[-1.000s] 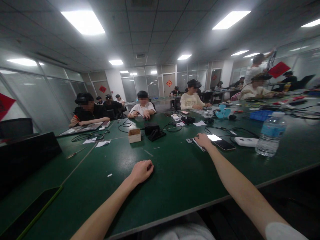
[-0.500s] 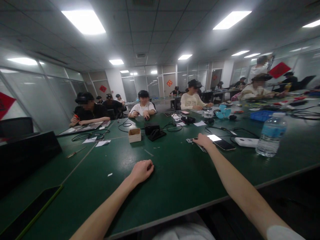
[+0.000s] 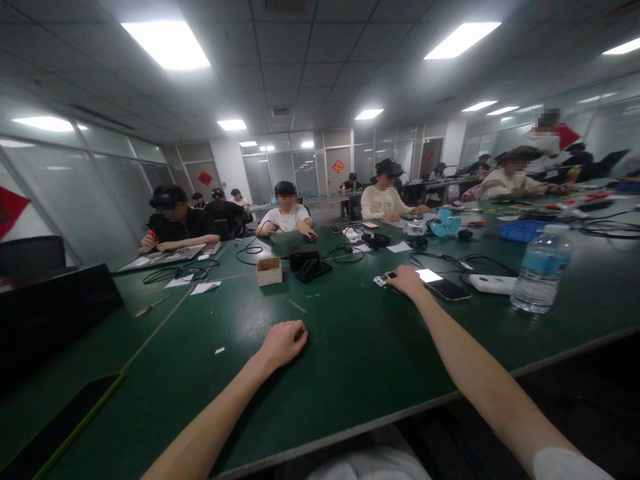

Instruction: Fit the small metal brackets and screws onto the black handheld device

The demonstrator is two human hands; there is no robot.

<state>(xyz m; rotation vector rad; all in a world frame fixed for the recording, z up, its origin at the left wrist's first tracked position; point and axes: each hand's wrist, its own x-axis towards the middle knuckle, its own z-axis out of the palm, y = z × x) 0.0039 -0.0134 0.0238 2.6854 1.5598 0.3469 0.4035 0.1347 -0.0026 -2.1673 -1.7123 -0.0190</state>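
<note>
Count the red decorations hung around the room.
5: a red decoration cut off by the left edge; three farther back, at left, middle and right; one at far right, partly behind a standing person. Others may be hidden.

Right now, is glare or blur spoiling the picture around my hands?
Partly: in the head view, the ceiling lights are blown out and hazy; a pale sheen lies on the green tabletop near your left hand; also in the head view, the small metallic piece by your right hand is too soft to identify.
</note>
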